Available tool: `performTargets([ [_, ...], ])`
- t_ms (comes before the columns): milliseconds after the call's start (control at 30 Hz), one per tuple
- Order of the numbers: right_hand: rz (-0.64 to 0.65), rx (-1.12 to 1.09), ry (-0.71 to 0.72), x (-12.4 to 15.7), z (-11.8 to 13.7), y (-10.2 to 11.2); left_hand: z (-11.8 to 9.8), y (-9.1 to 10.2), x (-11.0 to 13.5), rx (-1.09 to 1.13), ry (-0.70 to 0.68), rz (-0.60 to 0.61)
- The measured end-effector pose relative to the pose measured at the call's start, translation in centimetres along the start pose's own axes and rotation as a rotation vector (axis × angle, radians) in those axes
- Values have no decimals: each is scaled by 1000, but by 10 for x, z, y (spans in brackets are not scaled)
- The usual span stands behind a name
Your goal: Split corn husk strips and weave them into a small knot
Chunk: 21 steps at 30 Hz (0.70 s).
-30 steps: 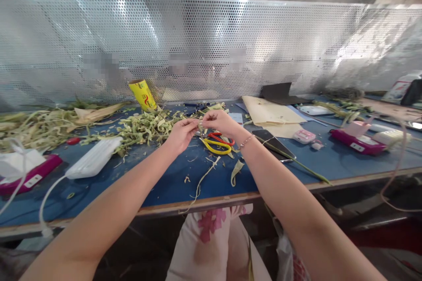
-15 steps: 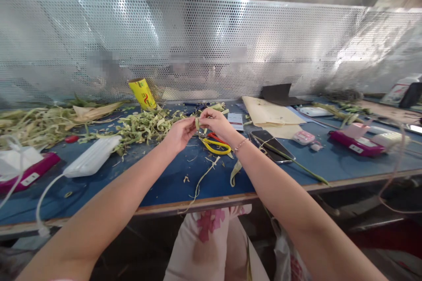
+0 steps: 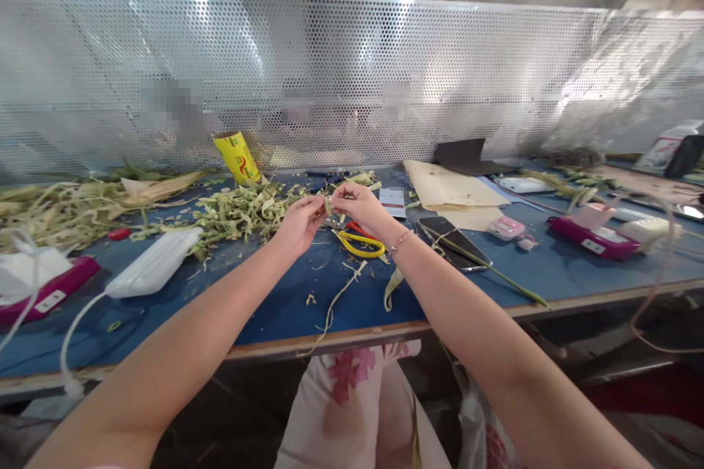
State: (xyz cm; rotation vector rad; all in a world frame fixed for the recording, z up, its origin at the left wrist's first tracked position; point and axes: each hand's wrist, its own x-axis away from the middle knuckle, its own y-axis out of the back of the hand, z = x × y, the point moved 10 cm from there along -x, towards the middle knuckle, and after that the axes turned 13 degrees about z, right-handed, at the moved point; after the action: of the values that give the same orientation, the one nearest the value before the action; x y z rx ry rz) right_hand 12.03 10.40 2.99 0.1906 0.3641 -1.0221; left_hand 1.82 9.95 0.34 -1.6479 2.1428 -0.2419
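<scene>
Between my fingertips is a small pale-green strip of leaf (image 3: 328,204), mostly covered by the fingers. My left hand (image 3: 302,223) pinches it from the left, its fingers closed. From the other side my right hand (image 3: 360,207), with a bracelet at the wrist, is also closed on the strip. Just below the right hand lie yellow-handled scissors (image 3: 360,245), with a red handle (image 3: 360,229) behind them. A heap of curled, dried green leaf pieces (image 3: 242,209) spreads left of the hands. Thin plant scraps (image 3: 341,297) lie nearer the table edge.
A leaning yellow tube (image 3: 237,156) stands before the perforated metal screen (image 3: 352,73). To the left are a white power bank-like block (image 3: 154,264) with a cable and a magenta box (image 3: 66,286). Rightward lie a phone (image 3: 454,242), brown paper (image 3: 451,187) and a pink earphone case (image 3: 506,228).
Hardly anything differs. Both hands stay together at the leaf strip with only slight finger movement, and the view shifts a little.
</scene>
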Motion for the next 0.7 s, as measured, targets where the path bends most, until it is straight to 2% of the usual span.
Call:
performTargets([
  [133, -10, -18, -17, 0, -2, 0, -6, -4, -1, -109, -84, 34],
  [367, -67, 25, 28, -1, -2, 1, -17, -5, 3, -376, -179, -11],
  [567, -102, -199, -102, 7, -11, 0, -33, -16, 8, -678, -251, 35],
  [700, -102, -170, -138, 7, -11, 3, -44, -28, 15, -902, -306, 53],
])
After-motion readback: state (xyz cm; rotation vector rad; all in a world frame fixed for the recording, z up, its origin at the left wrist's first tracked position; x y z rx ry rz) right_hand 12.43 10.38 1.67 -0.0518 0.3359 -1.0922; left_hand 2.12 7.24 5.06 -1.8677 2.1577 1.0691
